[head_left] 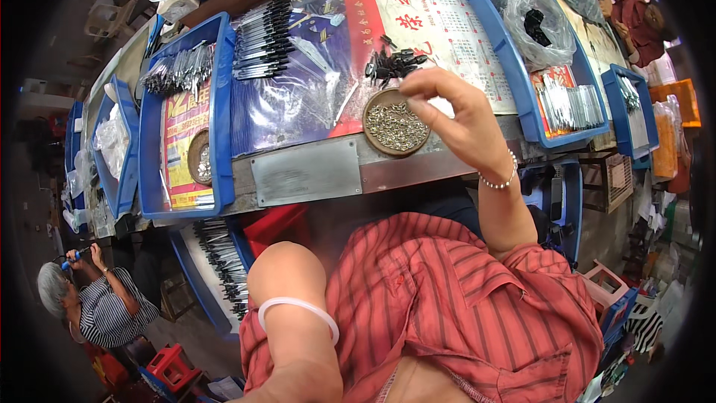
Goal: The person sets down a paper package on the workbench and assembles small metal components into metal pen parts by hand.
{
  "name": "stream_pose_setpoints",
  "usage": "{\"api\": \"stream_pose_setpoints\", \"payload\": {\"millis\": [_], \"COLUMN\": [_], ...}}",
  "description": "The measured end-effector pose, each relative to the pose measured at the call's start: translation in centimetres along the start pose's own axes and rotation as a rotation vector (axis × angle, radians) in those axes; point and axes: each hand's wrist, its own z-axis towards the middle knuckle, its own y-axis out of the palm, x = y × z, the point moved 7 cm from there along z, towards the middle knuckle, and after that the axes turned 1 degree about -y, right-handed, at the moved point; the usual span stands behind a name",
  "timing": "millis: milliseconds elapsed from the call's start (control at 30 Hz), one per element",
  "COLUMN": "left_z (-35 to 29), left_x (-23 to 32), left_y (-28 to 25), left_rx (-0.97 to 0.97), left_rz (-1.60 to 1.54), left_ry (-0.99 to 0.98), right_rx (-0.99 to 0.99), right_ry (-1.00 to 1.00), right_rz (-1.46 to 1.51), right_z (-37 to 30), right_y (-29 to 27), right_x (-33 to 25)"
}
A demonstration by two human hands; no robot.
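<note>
My right hand (456, 116), with a beaded bracelet (498, 177) at its wrist, hovers over the right rim of a round bowl (368, 137). Its fingers are bent, thumb and forefinger close together at the tips; anything between them is too small to see. Many small metal pieces (397, 125) fill the bowl. Just behind it lies a heap of black parts (391, 66). My left arm is folded up toward the camera, a pale bangle (298, 307) round it; the left hand (298, 384) is cut off by the lower edge, its fingers hidden.
Rows of pens (262, 37) lie on the sheet-covered table. Blue trays (224, 116) stand at left and a larger blue tray (488, 37) at right, holding slim pen parts and a plastic bag (538, 26). A metal plate (306, 173) lines the front edge. Another person (112, 306) sits lower left.
</note>
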Motion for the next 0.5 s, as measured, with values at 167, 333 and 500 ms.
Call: {"api": "stream_pose_setpoints", "payload": {"millis": [167,333,500], "left_z": [-2.6,-3.2,-3.6], "left_x": [-0.8,-1.6,-1.7], "left_y": [1.6,3.1,2.9], "left_rx": [-0.031,-0.12,0.011], "left_rz": [-0.08,-0.019,0.113], "left_ry": [-0.171,-0.147,0.118], "right_rx": [-0.061,-0.073,-0.139], "right_ry": [0.079,0.131,0.149], "right_rz": [0.028,0.031,-0.029], "right_z": [-3.0,-3.8,-4.6], "right_y": [-0.8,-2.1,-2.3], "right_x": [2.2,3.7,4.7]}}
